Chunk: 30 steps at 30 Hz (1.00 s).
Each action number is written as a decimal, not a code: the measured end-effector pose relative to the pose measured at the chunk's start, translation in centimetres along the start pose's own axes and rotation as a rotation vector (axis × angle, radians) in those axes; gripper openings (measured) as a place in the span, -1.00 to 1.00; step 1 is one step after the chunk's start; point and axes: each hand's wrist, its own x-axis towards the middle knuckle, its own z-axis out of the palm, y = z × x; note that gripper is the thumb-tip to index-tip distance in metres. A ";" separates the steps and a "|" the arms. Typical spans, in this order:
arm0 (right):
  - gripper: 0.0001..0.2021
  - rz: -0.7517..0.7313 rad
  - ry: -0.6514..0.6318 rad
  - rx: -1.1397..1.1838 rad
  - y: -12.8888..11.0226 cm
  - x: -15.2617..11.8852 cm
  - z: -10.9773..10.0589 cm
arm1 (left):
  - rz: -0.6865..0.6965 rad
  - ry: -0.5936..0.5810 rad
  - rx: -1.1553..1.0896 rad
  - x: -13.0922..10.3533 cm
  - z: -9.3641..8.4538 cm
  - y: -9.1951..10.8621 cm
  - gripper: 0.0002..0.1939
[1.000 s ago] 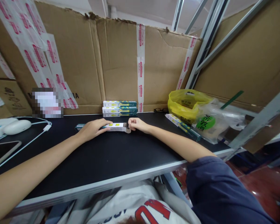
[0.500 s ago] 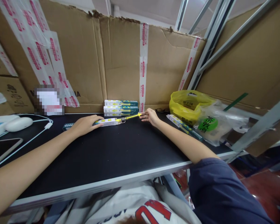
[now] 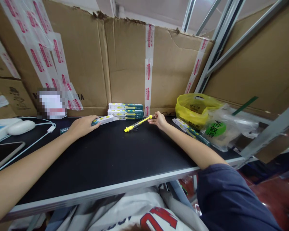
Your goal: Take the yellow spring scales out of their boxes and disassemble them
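Observation:
My left hand [image 3: 83, 125] is closed round a slim white and green box [image 3: 107, 120] with yellow print, its open end toward the right. The thumb and fingers of my right hand [image 3: 159, 121] pinch the far tip of a yellow pen-like tool [image 3: 138, 123]. The tool slants down to the left, has a clear middle part and a metal clip, and is apart from the box. Behind them, against the cardboard, lies a stack of similar boxes [image 3: 125, 111].
At the right are a yellow plastic bag [image 3: 191, 110], a clear bag [image 3: 221, 131] and another slim box [image 3: 191, 132]. A phone [image 3: 6, 155], white cables and a white device [image 3: 21, 127] lie at the left. Metal shelf posts rise at the right.
The yellow tool has come fully out of the box in my left hand and now points down to the left. My left hand has shifted slightly left with the box.

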 end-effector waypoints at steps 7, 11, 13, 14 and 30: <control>-0.87 -0.006 -0.298 -0.260 1.2 -2.3 3.0 | 0.141 0.151 -0.025 -0.5 -0.3 3.2 -0.51; -0.81 -0.123 -0.445 -0.370 1.2 -3.9 4.1 | 0.238 0.202 -0.021 -0.6 -0.3 4.5 -0.52; -0.79 -0.315 -0.408 -0.466 1.4 -4.6 4.3 | 0.295 0.221 -0.055 -0.6 -0.2 4.9 -0.53; -0.72 -0.446 -0.362 -0.529 1.4 -4.9 4.3 | 0.325 0.227 -0.077 -0.6 -0.2 5.1 -0.53; -0.63 -0.722 -0.456 -0.419 0.8 -7.4 6.1 | 0.437 0.275 -0.212 -1.2 -0.3 6.5 -0.56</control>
